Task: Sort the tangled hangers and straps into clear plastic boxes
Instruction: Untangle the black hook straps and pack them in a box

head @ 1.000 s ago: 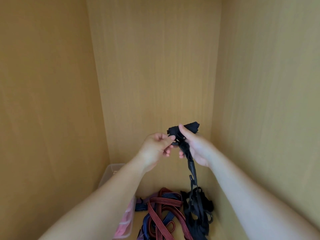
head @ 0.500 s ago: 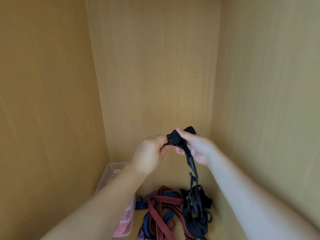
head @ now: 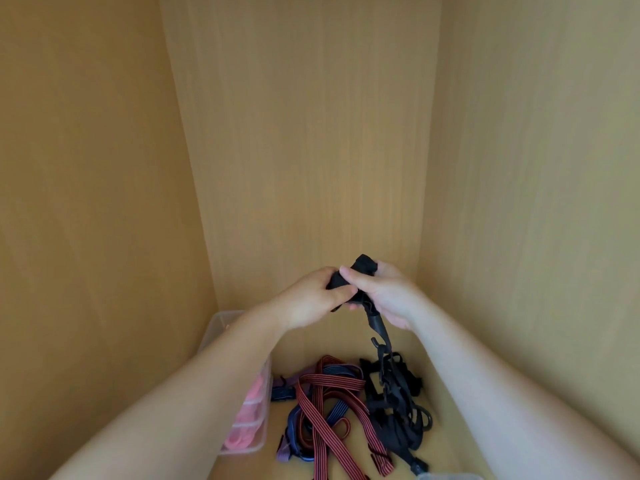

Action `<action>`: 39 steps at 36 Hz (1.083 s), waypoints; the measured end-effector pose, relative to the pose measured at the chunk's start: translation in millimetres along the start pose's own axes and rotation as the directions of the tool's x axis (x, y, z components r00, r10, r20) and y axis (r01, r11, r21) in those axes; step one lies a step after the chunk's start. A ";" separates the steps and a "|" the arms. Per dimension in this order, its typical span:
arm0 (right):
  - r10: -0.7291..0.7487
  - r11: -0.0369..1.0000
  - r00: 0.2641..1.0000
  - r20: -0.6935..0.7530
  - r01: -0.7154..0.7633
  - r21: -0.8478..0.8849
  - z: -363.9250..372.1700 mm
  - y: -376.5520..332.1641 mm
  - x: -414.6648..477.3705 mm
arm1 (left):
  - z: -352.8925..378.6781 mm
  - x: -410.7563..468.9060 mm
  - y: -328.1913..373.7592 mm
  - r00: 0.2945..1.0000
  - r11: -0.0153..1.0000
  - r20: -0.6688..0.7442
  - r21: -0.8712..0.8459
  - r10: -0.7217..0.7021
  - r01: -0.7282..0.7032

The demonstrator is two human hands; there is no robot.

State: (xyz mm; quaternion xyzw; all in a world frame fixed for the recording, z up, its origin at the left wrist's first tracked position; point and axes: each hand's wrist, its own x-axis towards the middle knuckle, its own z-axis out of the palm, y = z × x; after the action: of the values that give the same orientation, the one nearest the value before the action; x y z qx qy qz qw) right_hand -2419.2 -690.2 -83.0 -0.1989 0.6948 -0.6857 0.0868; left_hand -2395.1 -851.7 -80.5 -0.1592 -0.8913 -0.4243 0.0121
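black strap [head: 364, 265]: bunched end pinched between my two grips, tail hanging below them into the black tangle [head: 394, 414] | left grip [head: 308, 303]: fingers curled on the bunch | right grip [head: 388, 292]: thumb and fingers clamped on it | clear box [head: 219, 324]: lower left, beside striped straps [head: 322, 386]

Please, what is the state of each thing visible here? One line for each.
Left hand: grips the black strap.
Right hand: pinches the same strap.
Black strap: bundled at the top, tail hanging into the black tangle.
Black tangle: lying knotted beneath the hands.
Red-striped strap: lying loose, crossing the blue strap.
Clear plastic box: holds pink things.
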 end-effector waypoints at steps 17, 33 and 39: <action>0.245 0.868 0.963 -0.113 -0.269 -0.417 -29.6 102.6 -34.0 | 17.9 3.7 -1.3 0.979 0.979 -0.204 -0.192 0.028 -0.068; 0.220 0.691 0.958 0.183 -0.021 -0.722 -42.5 90.7 -23.3 | 19.6 4.1 -12.9 0.975 0.983 -0.222 -0.177 0.001 -0.041; 0.256 0.637 0.951 0.174 -0.031 -0.771 -41.5 83.4 -22.7 | 19.6 2.4 -14.0 0.979 0.986 -0.204 -0.163 0.002 -0.036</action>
State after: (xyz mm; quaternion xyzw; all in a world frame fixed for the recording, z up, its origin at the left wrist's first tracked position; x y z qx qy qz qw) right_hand -2428.0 -644.6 -167.0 -0.2510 0.9128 -0.2887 0.1430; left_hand -2399.3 -844.4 -103.2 -0.1238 -0.8456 -0.5108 0.0938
